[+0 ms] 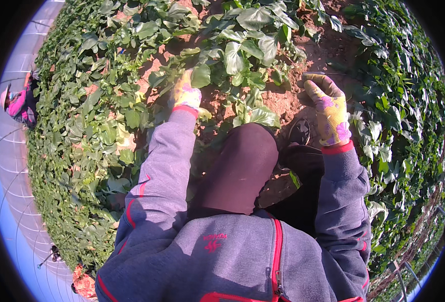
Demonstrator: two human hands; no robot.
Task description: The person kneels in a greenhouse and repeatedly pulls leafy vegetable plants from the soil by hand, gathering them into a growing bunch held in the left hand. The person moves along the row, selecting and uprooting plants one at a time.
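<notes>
My left hand, in a yellow glove with a purple flower print, is in among broad green leaves. A round leaf lies against its fingers and partly hides them, so a grip cannot be made out. My right hand wears a matching glove and is held above bare soil, its fingers curled around a thin tool. Only a narrow greyish length of that tool shows, so its kind is unclear. Between my hands grows a leafy green plant, with a smaller leafy plant just in front of my knee.
My bent knee and a dark shoe are close to the plants. Dense leafy crops spread left, with more foliage right. Reddish soil shows between rows. A person in pink is at the far left, beside plastic greenhouse sheeting.
</notes>
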